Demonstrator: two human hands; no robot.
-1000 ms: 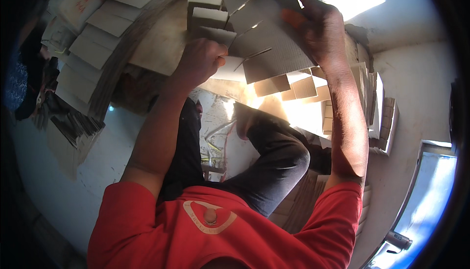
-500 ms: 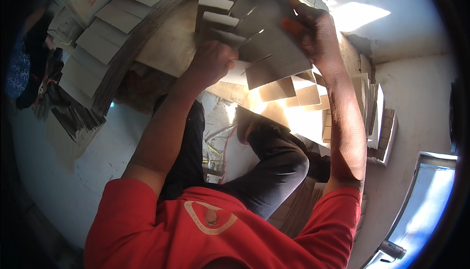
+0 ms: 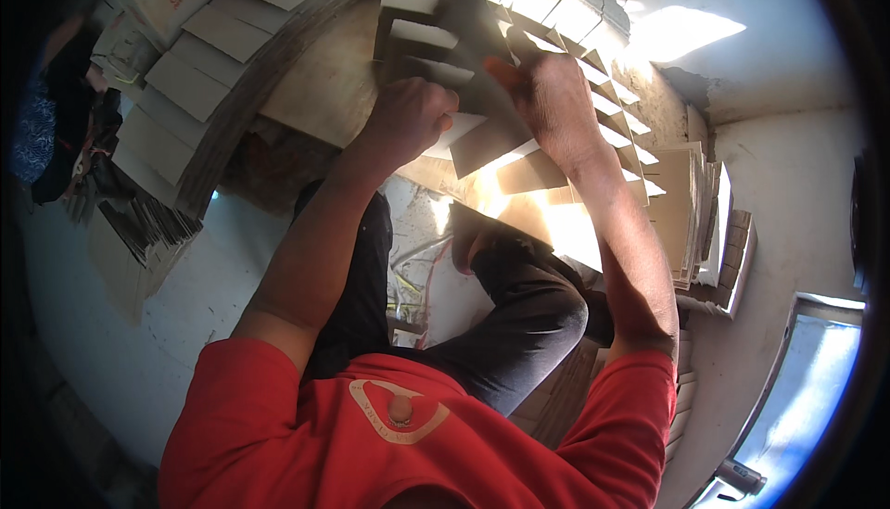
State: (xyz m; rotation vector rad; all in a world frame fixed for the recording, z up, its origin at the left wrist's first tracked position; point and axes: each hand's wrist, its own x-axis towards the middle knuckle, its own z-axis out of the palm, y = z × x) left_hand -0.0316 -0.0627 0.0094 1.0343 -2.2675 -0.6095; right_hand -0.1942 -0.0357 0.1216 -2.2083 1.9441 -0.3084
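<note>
Past floor gap [image 3: 405, 217]: L hand [image 3: 408, 121] curled, hold unclear; R hand [image 3: 552, 106] pinching slotted cdbd [image 3: 466, 38] edge.

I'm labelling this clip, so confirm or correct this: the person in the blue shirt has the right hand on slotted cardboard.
The colour is wrong: the head view shows a red shirt. The person does have the right hand on slotted cardboard.
</note>
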